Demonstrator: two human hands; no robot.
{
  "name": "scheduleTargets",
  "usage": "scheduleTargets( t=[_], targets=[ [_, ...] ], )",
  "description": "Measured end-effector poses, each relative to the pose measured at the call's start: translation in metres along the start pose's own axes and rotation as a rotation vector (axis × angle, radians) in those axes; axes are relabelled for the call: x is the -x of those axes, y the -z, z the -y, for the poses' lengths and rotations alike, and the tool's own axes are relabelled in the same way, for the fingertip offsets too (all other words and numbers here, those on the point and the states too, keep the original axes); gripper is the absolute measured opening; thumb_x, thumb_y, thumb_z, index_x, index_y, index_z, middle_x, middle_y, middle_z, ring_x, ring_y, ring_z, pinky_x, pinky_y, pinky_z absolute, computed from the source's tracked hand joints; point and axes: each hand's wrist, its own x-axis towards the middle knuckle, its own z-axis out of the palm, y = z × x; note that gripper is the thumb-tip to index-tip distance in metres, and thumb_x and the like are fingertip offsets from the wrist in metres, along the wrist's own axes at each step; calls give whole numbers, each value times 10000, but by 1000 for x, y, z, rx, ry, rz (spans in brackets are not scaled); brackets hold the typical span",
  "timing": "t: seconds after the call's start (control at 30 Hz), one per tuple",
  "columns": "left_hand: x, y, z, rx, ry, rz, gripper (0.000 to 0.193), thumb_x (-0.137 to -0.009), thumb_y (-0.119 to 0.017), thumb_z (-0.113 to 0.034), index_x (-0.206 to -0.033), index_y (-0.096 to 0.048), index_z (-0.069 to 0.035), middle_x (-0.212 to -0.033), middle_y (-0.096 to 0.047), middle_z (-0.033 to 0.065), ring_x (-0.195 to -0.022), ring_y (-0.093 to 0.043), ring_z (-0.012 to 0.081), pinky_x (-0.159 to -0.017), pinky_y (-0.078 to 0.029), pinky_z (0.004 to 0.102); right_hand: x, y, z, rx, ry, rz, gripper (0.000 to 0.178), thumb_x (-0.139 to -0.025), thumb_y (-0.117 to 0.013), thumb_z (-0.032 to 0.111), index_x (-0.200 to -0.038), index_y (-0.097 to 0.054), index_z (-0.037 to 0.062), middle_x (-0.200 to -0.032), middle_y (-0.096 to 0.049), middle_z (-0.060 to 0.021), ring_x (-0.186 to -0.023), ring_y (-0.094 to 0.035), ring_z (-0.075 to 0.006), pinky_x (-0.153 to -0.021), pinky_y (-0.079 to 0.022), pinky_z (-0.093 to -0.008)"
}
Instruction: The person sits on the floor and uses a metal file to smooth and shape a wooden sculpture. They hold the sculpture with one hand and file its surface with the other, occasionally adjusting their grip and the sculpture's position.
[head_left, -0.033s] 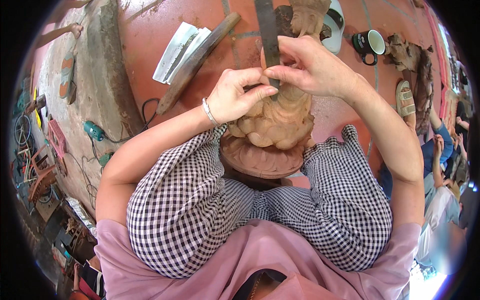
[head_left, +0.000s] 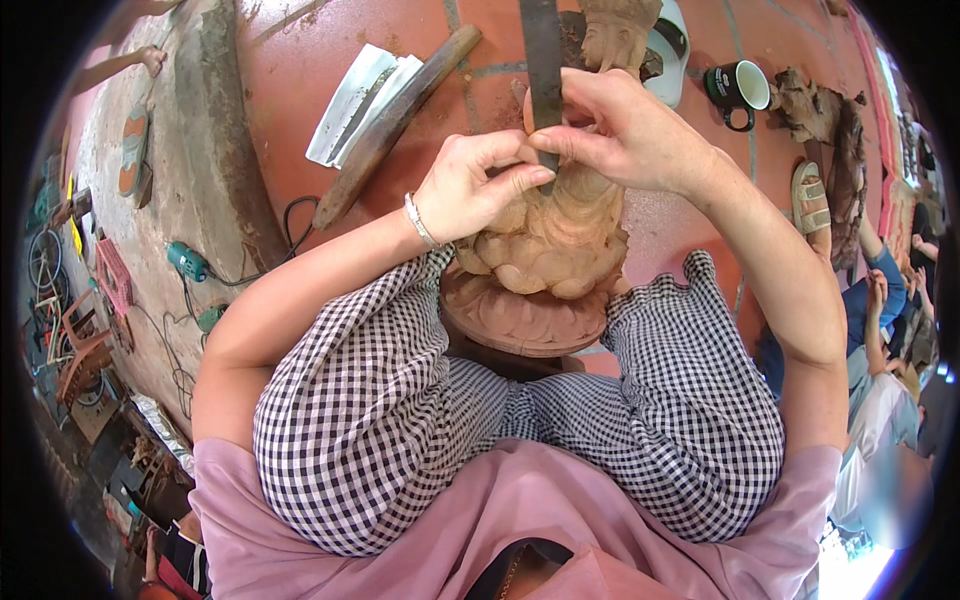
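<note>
A carved wooden statue (head_left: 560,250) lies between my knees on a round petalled base (head_left: 525,318). Its carved head (head_left: 607,40) points away from me. Both hands meet over its body on a long flat dark strip (head_left: 541,60), which looks like a file, though its kind is not certain. My left hand (head_left: 475,185), with a bracelet at the wrist, pinches the strip's near end between thumb and fingers. Further up, my right hand (head_left: 625,130) grips it with the thumb laid across; some of those fingers are hidden behind. The strip's near tip touches or nearly touches the carving.
On the tiled floor ahead lie a wooden bar (head_left: 395,125) and white folded paper (head_left: 350,100). To the right stand a dark mug (head_left: 738,90) and a white slipper (head_left: 668,55). A green power tool (head_left: 187,261) with a cord rests at left. Other people sit far right.
The dark strip has shifted slightly away from me and to the right. Both hands have moved a little with it; the statue stays still.
</note>
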Motion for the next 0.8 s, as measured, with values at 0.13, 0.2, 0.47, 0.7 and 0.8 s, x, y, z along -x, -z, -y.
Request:
scheduleTargets(
  t=[0.13,0.2,0.47,0.7,0.8],
  targets=[
    [5,0,-6,-13,-39,52,142,-872,-718,-117,-903,-673,14,-783,-694,82,-716,-639,115,-649,-510,273,3,3,2,-35,81,23,196,-856,-686,137,-957,-580,7,-649,-556,-108,-573,-508,-229,-542,-402,-363],
    [8,2,-3,-85,-38,136,145,-873,-718,-101,-931,-671,23,-806,-700,71,-756,-640,84,-673,-520,267,2,6,8,19,39,100,199,-856,-686,136,-958,-578,4,-665,-574,-109,-586,-522,-220,-550,-409,-362],
    [0,-2,-6,72,63,-26,139,-884,-708,-119,-865,-648,5,-682,-628,37,-617,-526,54,-559,-437,248,-4,4,-9,-107,81,7,203,-848,-687,126,-957,-570,2,-659,-572,-91,-566,-519,-186,-544,-422,-341],
    [0,-4,16,132,108,-84,151,-895,-693,-134,-866,-645,6,-681,-635,49,-626,-527,50,-574,-456,250,-18,6,-9,-71,-114,120,154,-947,-637,128,-1031,-571,18,-789,-578,8,-739,-541,-70,-687,-479,-246],
    [-4,-3,6,248,177,-42,147,-916,-674,-120,-883,-639,20,-707,-636,0,-666,-516,29,-578,-432,227,-18,6,-18,-255,-126,106,172,-935,-648,106,-1066,-582,16,-859,-601,12,-816,-548,-60,-739,-491,-245]
  ],
)
